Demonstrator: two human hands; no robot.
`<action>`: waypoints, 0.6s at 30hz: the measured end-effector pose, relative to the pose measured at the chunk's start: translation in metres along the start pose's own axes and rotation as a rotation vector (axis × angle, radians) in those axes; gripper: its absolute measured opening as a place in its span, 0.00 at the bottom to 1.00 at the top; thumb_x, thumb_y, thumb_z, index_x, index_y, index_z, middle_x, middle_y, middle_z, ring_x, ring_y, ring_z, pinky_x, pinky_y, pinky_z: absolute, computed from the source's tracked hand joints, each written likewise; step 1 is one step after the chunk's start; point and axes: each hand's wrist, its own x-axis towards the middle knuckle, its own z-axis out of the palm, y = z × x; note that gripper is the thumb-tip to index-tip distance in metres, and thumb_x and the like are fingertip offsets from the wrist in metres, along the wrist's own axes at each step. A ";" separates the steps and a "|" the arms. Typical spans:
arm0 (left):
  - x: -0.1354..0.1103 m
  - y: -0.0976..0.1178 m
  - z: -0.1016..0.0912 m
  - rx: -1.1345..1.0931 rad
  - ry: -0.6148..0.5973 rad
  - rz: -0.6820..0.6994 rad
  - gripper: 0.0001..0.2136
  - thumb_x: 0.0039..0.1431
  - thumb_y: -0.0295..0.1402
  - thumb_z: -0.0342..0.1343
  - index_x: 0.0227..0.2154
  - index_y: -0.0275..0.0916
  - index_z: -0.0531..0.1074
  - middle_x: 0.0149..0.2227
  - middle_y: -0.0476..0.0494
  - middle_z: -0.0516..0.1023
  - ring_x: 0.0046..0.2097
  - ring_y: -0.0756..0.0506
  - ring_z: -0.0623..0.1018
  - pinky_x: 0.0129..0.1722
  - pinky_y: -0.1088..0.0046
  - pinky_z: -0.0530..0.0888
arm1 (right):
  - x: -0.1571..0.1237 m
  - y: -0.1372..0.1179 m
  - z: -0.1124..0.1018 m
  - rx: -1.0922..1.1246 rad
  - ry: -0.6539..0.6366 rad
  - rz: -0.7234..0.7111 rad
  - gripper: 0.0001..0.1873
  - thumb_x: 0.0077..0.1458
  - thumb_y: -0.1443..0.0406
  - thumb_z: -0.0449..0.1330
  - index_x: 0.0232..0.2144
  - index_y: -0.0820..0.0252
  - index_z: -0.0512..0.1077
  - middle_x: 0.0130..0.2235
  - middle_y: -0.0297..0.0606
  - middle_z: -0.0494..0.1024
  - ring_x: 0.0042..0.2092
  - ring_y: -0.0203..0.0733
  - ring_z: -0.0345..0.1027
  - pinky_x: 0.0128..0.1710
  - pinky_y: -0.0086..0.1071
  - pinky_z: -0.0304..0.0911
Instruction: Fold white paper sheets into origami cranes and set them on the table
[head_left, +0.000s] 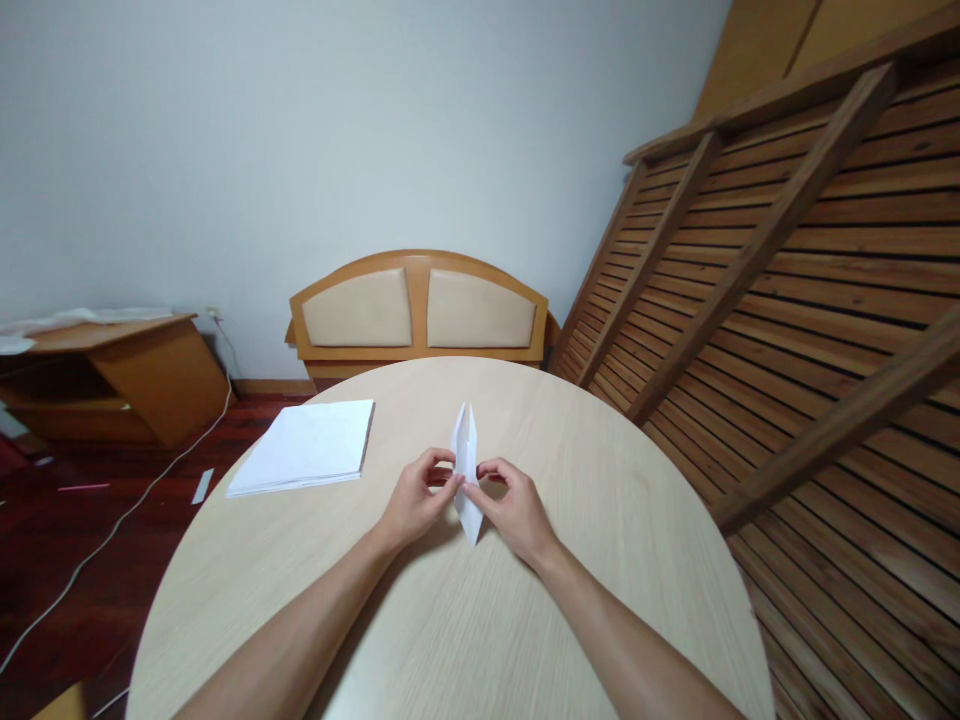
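Observation:
A folded white sheet of paper (pixel 469 515), narrow and pointed at its near end, is held between both hands over the middle of the table. Its far end splits into two upright points. My left hand (pixel 421 492) pinches its left side between thumb and fingers. On the opposite side, my right hand (pixel 517 505) is closed on it the same way, thumb on the near face. The two thumbs almost meet at the paper's middle. Fingers partly hide its edges.
A stack of white paper (pixel 307 445) lies on the left of the round wooden table (pixel 600 470). Beyond stands a padded headboard (pixel 420 300). A slatted wooden frame (pixel 787 280) leans close on the right. A low cabinet (pixel 142 375) and a white cable (pixel 142 515) are at left.

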 end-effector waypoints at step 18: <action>0.000 0.021 0.020 -0.272 0.059 -0.225 0.22 0.52 0.45 0.66 0.44 0.35 0.74 0.37 0.39 0.80 0.35 0.46 0.79 0.32 0.73 0.73 | 0.007 0.001 -0.007 0.331 0.043 0.109 0.18 0.51 0.50 0.66 0.30 0.60 0.74 0.35 0.40 0.75 0.35 0.41 0.70 0.35 0.32 0.67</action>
